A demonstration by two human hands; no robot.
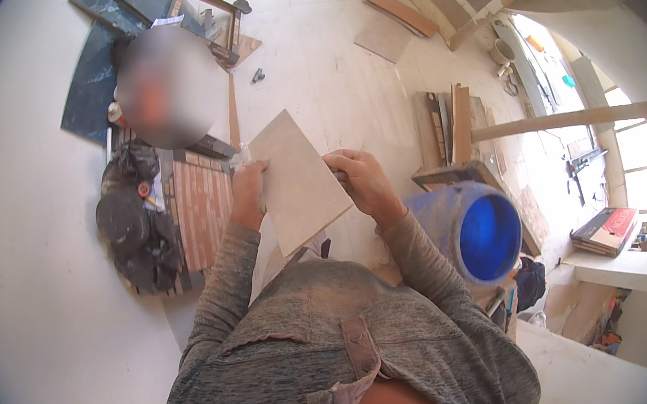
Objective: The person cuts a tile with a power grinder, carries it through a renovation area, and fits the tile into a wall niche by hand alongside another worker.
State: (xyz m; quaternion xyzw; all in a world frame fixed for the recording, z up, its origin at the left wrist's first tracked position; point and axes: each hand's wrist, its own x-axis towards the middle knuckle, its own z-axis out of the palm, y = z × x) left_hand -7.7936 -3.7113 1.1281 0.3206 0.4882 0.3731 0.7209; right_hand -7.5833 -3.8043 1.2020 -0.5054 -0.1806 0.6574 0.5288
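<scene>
A flat beige tile (pixel 296 183) with straight edges is held up in front of my body, tilted so that one corner points away from me. My left hand (pixel 251 191) is closed on its left edge, the thumb lying on the upper face and the other fingers hidden beneath. At the opposite edge, my right hand (pixel 364 180) has its fingers curled and pinched against the tile's side. Whether a small object is also between those fingertips cannot be made out.
Left, striped stacked tiles (pixel 202 210) stand beside dark bags (pixel 139 226). A blue barrel (pixel 489 233) is close to my right elbow. Upright boards (pixel 448 124) lean beyond it, and a long wooden bar (pixel 574 120) crosses the right side. A tile offcut (pixel 383 37) lies farther off.
</scene>
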